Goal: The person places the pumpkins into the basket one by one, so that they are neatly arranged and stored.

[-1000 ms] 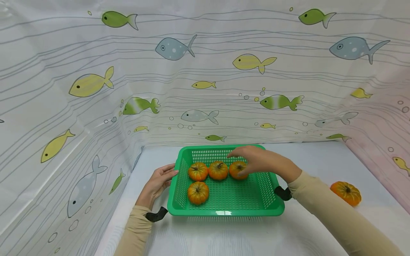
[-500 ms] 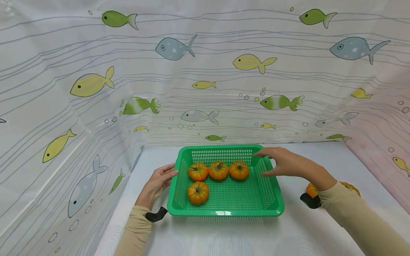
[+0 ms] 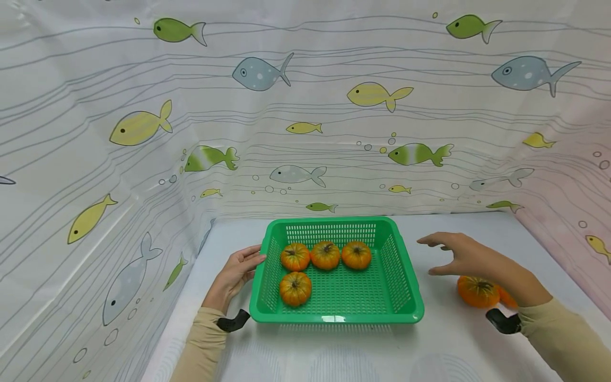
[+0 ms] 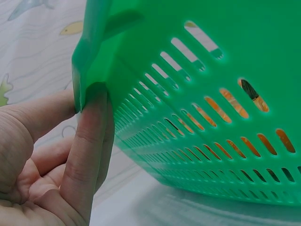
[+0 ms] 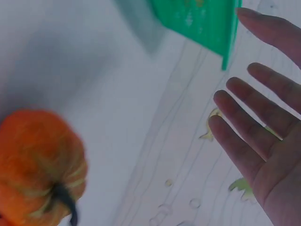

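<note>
Patterned sheeting [image 3: 324, 114] backs a pale table [image 3: 382, 350]; left hand [image 3: 236, 270] pinches basket [image 3: 336, 318], right hand [image 3: 470, 258] free.

1. A rectangular green plastic basket [image 3: 336, 318] sits on a white patterned tabletop [image 3: 363, 350].
2. Inside the basket are four round, ribbed orange pumpkins [image 3: 325, 255]: three in a row toward the back, starting at the left, and one in front of the leftmost.
3. The bare left hand [image 3: 237, 270] holds the basket's left rim.
4. The bare right hand [image 3: 463, 257] is right of the basket, apart from it.
5. Two loose orange pumpkins [image 3: 477, 293] lie on the tabletop, right of the basket, the farther partly hidden behind the right wrist.
6. A white fish-print sheet [image 3: 305, 151] stands behind, left and right.
</note>
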A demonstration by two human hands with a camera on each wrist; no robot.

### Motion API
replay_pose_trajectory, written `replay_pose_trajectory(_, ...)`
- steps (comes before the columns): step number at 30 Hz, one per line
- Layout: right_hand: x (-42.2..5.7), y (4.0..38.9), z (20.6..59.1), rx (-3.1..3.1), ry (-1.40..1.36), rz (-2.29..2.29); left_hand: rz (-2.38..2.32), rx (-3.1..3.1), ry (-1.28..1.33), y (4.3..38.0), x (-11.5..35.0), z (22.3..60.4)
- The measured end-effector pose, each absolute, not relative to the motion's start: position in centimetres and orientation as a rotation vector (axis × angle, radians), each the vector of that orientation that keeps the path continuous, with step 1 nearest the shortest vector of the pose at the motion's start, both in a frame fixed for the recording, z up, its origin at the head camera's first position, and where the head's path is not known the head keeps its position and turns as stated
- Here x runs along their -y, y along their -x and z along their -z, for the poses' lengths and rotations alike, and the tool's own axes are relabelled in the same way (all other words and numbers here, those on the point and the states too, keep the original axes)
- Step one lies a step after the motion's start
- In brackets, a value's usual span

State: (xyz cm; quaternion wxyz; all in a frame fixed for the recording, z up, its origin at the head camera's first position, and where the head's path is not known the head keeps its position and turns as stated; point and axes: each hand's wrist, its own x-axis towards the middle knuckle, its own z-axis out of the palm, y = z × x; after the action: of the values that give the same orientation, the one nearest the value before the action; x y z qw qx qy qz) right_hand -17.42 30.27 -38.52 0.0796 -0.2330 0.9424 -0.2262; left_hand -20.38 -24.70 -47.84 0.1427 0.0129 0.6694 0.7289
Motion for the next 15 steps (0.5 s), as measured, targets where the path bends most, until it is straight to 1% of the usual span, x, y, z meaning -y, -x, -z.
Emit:
replay_pose_trajectory(8, -35.9, 16.3, 41.4, -2.834, 0.531, 0.686, -2.097, -1.942, -0.034, 20.4, 24.7, 48.0)
replay_pose_trajectory(15, -39.0, 15.2, 43.7, -2.856, 0.481, 0.670, -2.118, -1.932, -0.020, 20.4, 24.7, 48.0)
